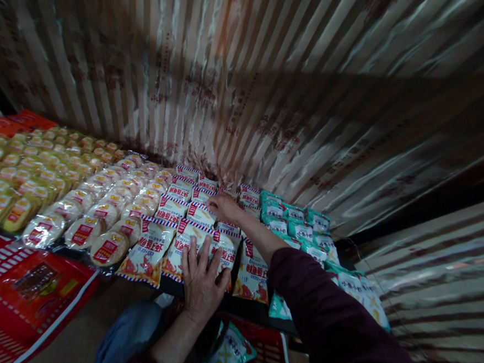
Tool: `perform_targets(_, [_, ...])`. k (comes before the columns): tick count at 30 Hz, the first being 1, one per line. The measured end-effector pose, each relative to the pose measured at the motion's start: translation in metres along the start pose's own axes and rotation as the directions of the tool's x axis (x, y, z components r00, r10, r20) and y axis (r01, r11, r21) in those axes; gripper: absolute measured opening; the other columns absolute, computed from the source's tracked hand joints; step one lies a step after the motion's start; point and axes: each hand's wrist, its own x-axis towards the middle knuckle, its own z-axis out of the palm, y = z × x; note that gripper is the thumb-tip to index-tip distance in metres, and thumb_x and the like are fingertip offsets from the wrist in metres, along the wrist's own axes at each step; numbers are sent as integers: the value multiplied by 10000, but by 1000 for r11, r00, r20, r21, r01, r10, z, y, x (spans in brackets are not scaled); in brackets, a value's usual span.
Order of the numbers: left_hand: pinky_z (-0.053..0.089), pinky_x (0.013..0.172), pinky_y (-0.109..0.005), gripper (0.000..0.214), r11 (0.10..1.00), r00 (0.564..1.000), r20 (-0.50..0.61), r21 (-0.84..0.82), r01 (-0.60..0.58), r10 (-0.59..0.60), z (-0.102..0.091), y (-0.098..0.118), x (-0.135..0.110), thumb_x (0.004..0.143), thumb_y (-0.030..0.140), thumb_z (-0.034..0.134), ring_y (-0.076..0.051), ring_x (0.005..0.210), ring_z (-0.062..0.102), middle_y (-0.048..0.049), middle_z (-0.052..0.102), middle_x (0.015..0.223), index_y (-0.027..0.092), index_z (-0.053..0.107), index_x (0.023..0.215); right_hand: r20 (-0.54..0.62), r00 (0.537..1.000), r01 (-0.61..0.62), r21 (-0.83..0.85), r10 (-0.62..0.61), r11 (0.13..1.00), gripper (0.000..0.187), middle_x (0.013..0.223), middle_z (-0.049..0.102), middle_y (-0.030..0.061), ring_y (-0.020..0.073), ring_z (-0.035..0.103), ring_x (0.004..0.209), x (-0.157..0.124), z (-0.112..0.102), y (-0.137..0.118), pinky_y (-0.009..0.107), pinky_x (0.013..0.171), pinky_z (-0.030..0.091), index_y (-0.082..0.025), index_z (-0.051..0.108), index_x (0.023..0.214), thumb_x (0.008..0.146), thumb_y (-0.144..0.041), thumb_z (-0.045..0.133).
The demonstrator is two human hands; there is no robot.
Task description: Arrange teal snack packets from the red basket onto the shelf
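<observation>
My left hand [201, 275] lies with fingers spread on the front of a white and orange snack bag [184, 243] with red lettering. Further back, my right hand [225, 207] reaches over the same rows, its fingers bent against the side of another snack bag [200, 213]. Part of those fingers is hidden behind the hand. A matching bag [147, 249] leans at the left end of the front row, and one more [251, 275] stands to the right, under my right forearm.
Left are rows of clear-wrapped round crackers [109, 247] and yellow packets [20, 208]. Green snack bags [301, 230] fill the right side. Below are a red basket [10, 308] and a green bag [229, 354] in another basket. Striped plastic sheeting [235, 82] hangs behind.
</observation>
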Motion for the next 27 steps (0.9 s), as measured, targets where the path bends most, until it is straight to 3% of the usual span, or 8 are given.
perform_targets(16, [196, 1112, -583, 381, 1000, 1000, 30, 10, -9, 9, -1, 0, 0, 809, 373, 631, -336, 1410, 208, -79, 489, 1399, 256, 613, 1171, -68, 996, -56, 2, 56, 998, 153, 787, 706, 37, 163, 613, 781, 1, 3, -3, 274, 821, 390, -186, 683, 772, 814, -126, 549])
perform_targets(23, [204, 1112, -578, 374, 1000, 999, 34, 12, -29, 29, -2, -2, 1, 805, 369, 632, -330, 1410, 215, -89, 468, 1415, 244, 617, 1157, -314, 949, 96, 158, -42, 983, 140, 907, 700, 60, 178, 608, 905, -29, -3, -4, 314, 886, 417, -178, 668, 904, 837, -130, 555])
perform_targets(27, [223, 1105, -575, 357, 999, 999, 11, 25, -39, 38, -6, 0, 3, 816, 339, 609, -333, 1407, 220, -107, 495, 1390, 222, 616, 1153, -194, 976, 132, 155, -101, 979, 159, 876, 706, 51, 168, 619, 873, -56, -8, -6, 312, 894, 414, -179, 674, 898, 840, -104, 546])
